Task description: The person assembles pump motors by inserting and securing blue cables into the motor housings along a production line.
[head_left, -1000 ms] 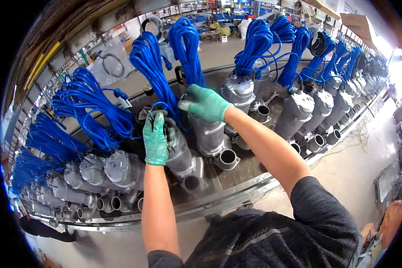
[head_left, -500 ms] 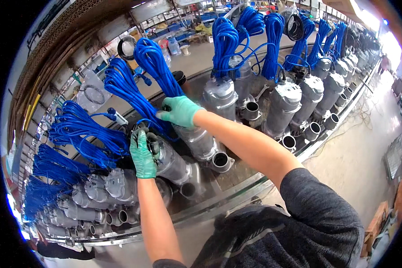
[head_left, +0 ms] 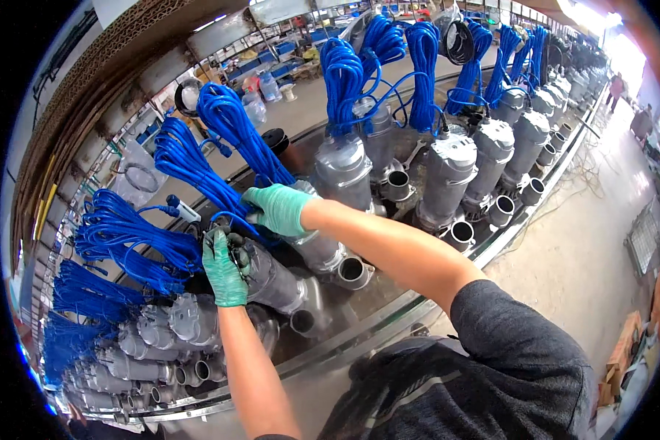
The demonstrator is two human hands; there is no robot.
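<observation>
My left hand [head_left: 225, 273], in a green glove, is closed around the top end of a tilted grey metal pump [head_left: 271, 282], at the dark fitting where a blue cable comes out. My right hand [head_left: 280, 210], gloved alike, is just beyond it with curled fingers. A small greyish piece shows at its fingertips, too hidden to name. Under and beside the right hand lies a coiled blue cable bundle [head_left: 198, 165]. Another blue bundle [head_left: 238, 128] reaches down behind that hand to the neighbouring pump [head_left: 319, 249].
More grey pumps [head_left: 447, 176] with upright blue cable coils line the bench to the right. Others [head_left: 194, 321] lean at the left beside heaped blue cable [head_left: 128, 227]. A metal rail [head_left: 374, 326] edges the bench nearest me. A wrench [head_left: 416, 154] lies between pumps.
The whole view has shifted a little. My right hand has come slightly closer to my left, which keeps its place on the same pump's top.
</observation>
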